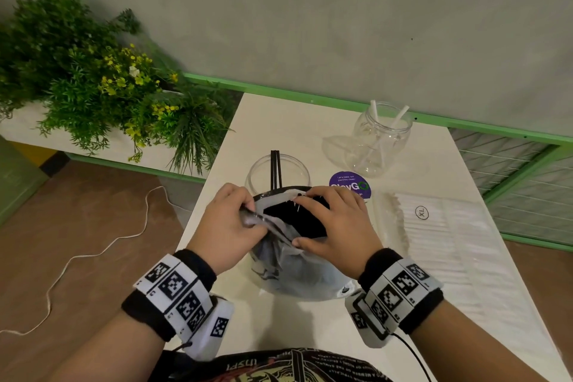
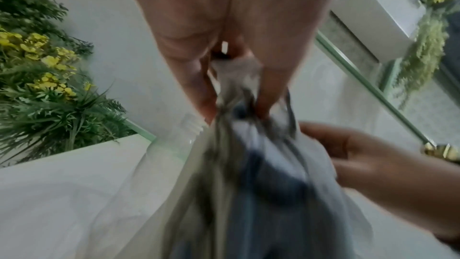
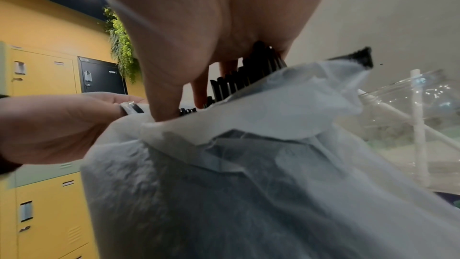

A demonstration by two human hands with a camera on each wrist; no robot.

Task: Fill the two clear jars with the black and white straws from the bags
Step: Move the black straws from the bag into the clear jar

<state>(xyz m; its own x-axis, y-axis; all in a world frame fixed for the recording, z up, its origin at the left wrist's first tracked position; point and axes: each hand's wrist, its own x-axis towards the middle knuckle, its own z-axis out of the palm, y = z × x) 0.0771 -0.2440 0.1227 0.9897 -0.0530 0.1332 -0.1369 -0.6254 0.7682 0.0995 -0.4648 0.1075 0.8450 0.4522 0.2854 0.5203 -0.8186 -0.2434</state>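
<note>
A clear plastic bag (image 1: 288, 273) of black straws (image 1: 294, 222) stands on the white table (image 1: 294, 127) right in front of me. My left hand (image 1: 251, 214) pinches the bag's rim at the left and holds the mouth apart. My right hand (image 1: 302, 220) reaches into the mouth, fingers over the straw ends (image 3: 248, 74) and thumb at the near edge, pinching them. Just behind the bag stands a clear jar (image 1: 279, 172) holding two black straws (image 1: 275, 169). A second clear jar (image 1: 383, 139) at the back right holds two white straws (image 1: 376, 139).
A flat bag of white straws (image 1: 440, 232) marked XL lies to the right of my hands. A purple round sticker (image 1: 350, 184) is on the table between the jars. A planter of green plants (image 1: 93, 77) sits left of the table. A cord (image 1: 93, 254) trails over the floor.
</note>
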